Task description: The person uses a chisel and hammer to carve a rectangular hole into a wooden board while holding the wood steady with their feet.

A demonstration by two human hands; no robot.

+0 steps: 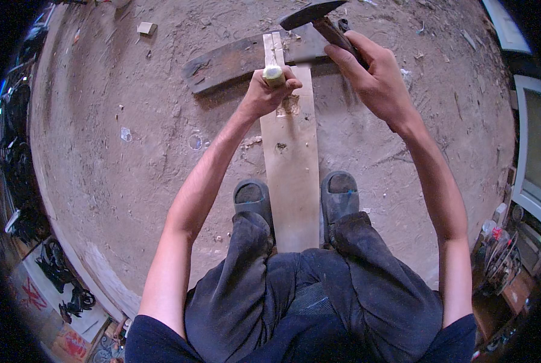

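Note:
My left hand (262,95) is closed around the round, pale yellow-green handle of a chisel (274,75), seen nearly end-on; its blade is hidden below my fist. Under it lies a long, light wooden board (292,181), running away from me between my legs. A rough-cut recess (288,106) shows in the board just nearer than my fist. The board's far end narrows to a strip (273,47) with a lengthwise line. Up and to the right, my right hand (379,78) grips a hammer (334,35) by its dark handle, its dark head raised, apart from the chisel.
A dark, worn plank (222,66) lies crosswise beneath the board's far end. My grey slippers (340,196) flank the board on the dirt floor (131,181). A white-framed panel (532,145) stands at right, above clutter and coiled wire (500,257). Dark items line the left edge.

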